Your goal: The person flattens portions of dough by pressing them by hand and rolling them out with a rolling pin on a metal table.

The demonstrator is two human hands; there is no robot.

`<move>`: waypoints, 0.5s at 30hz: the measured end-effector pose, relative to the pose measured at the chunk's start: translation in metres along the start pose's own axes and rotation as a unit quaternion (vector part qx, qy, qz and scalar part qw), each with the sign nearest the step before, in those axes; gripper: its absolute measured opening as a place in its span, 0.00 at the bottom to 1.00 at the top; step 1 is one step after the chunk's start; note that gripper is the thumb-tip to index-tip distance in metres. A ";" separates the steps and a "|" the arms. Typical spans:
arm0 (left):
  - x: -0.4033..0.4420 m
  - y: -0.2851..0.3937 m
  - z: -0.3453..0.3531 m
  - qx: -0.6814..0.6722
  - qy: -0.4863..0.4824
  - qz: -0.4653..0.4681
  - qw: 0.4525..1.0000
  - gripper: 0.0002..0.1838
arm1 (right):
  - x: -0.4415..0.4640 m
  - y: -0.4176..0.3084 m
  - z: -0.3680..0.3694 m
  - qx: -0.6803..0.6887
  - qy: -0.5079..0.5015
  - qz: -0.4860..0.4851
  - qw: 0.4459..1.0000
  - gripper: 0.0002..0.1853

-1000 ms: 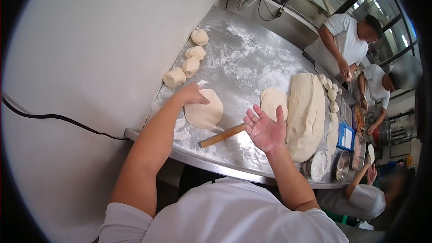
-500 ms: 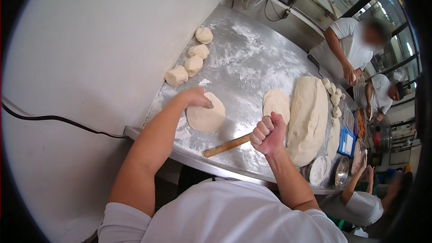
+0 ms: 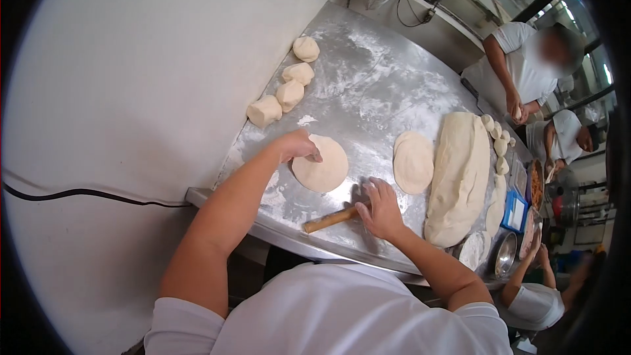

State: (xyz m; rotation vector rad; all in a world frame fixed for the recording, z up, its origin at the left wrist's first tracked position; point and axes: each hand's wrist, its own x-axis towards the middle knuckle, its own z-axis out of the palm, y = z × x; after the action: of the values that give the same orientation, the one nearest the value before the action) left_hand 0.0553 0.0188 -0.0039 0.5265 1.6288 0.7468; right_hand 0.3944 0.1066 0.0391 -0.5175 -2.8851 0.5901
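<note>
The table (image 3: 368,115) is supporting the dough disc (image 3: 325,172), probably soft, light, tear-prone, requiring broad rim support. The rolling pin (image 3: 328,220) is lying nearby, the right hand (image 3: 382,210) hovering spread at its end; the left hand (image 3: 299,146) is overlapping the disc's left rim, pinch indeterminable.

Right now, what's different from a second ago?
The right hand closed, reopened, turned palm down and lowered over the pin, which lies slightly nearer the table edge. The left hand stays at the flat dough; four lumps and the long dough haven't visibly moved.
</note>
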 end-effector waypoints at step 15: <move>-0.024 0.015 -0.015 0.181 0.018 0.002 0.983 0.28 | 0.181 -0.005 0.065 -0.109 0.045 0.116 0.986 0.42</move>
State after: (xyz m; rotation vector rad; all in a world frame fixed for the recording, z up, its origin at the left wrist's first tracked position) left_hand 0.0442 0.0094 0.0245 0.7792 1.8091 0.4639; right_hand 0.2111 0.1448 -0.0038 -0.8960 -2.8390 0.2705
